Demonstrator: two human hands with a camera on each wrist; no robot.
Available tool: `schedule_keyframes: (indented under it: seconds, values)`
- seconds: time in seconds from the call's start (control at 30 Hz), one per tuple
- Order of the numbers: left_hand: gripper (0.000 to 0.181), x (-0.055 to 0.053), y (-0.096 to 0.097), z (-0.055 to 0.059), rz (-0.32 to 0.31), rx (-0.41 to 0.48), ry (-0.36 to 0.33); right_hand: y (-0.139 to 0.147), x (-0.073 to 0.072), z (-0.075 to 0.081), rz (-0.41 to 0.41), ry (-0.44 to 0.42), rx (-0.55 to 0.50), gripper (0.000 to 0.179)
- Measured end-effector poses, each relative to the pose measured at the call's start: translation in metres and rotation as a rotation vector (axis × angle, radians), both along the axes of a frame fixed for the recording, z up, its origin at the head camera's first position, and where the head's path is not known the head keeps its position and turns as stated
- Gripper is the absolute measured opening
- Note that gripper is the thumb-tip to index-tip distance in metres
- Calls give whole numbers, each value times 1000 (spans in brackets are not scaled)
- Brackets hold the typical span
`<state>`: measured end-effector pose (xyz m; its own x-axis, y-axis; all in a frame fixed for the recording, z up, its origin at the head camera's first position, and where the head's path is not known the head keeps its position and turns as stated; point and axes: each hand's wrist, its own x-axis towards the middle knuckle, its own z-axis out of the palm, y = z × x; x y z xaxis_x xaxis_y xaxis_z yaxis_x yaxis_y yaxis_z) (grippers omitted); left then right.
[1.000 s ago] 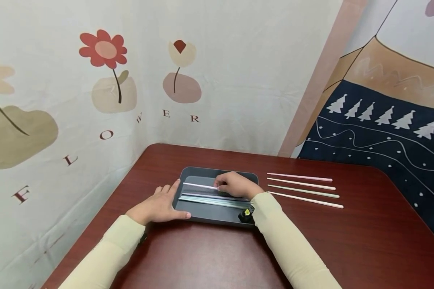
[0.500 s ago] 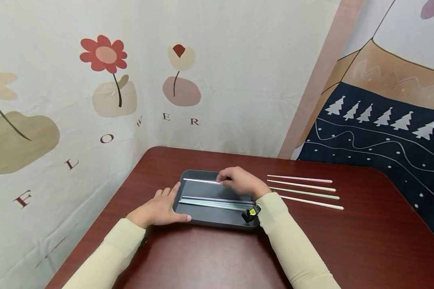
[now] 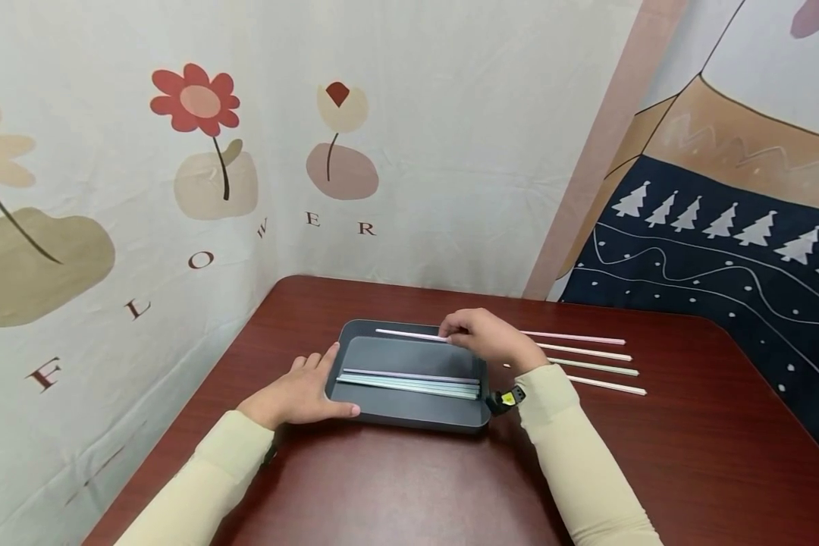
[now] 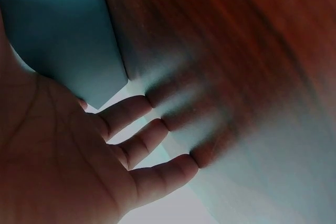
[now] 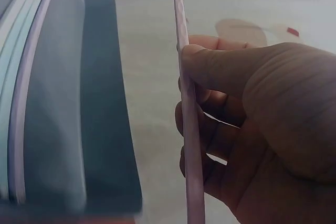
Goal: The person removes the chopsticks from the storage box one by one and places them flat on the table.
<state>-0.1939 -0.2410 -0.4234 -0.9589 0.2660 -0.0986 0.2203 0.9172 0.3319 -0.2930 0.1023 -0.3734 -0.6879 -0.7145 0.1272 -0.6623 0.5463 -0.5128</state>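
A pale pink chopstick [image 5: 189, 114] was pinched between the thumb and fingers of the right hand [image 3: 487, 334], whose lower fingers were bent behind it. In the head view, the pale pink chopstick was held lengthwise at the far side of a dark grey tray [image 3: 409, 353], with one end pointed left and the other hidden by the hand. In the right wrist view, it was seen apart from the tray wall, with a gap between.

The left hand [image 3: 300, 390] was laid against the left end of the tray, thumb and fingers straight and spread, with nothing gripped. In the left wrist view, its fingertips were mirrored in the glossy surface. The two hands were set well apart.

Inside the tray, a purple chopstick [image 3: 412, 376] was laid just beside a close row of pale blue-green chopsticks [image 3: 408, 386].

To the right, on the reddish-brown table [image 3: 409, 485], four more were spread in a spaced row: a pink chopstick [image 3: 573, 337] farthest away, then a cream chopstick [image 3: 587, 352], a pale green chopstick [image 3: 594, 366] and a white chopstick [image 3: 607, 385] nearest, all partly covered by the right hand and sleeve [image 3: 587, 447]. Behind, a pale cloth [image 3: 450, 136] was printed with flowers
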Motion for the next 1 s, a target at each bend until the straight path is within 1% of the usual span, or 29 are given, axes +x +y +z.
schedule_keyframes:
  seconds: [0.17, 0.4, 0.5, 0.67, 0.8, 1.0]
  values:
    - [134, 1, 0, 1, -1, 1, -8, 28, 5, -1, -56, -24, -1, 16]
    - [133, -1, -1, 0, -16, 1, 5, 73, 12, -10, -126, -85, -6, 13]
    - [133, -1, -2, 0, -17, 6, 4, 92, 15, -15, -160, -82, 14, 12]
    - [133, -1, -2, 0, -12, 9, -2, 124, 20, -24, -201, -51, 54, 12]
    - [134, 0, -2, 1, -8, 8, -3, 148, 25, -30, -209, -15, 60, 13]
    - [134, -1, -2, 0, -14, -1, -2, 176, 34, -33, -219, -25, 94, 16]
